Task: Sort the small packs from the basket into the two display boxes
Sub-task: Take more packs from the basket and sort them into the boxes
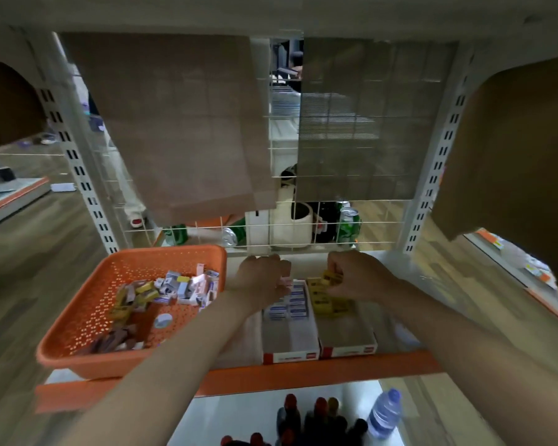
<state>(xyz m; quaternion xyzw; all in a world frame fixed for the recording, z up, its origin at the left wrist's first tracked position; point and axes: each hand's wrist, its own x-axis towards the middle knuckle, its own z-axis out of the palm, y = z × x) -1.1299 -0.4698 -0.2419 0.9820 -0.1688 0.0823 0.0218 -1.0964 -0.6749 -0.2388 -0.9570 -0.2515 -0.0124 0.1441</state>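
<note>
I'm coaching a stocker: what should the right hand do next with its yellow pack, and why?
Probably set the yellow pack, pinched in the right hand, into the right display box: its far end holds yellow packs, while the left display box holds blue-white ones.

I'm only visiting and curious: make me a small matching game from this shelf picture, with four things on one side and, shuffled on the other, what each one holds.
Things:
1. orange basket
2. left display box
3. right display box
4. right hand

What it holds:
A. rows of yellow packs
B. a single yellow pack, pinched
C. loose mixed packs
D. rows of blue-and-white packs

Pairs: 1-C, 2-D, 3-A, 4-B
</note>
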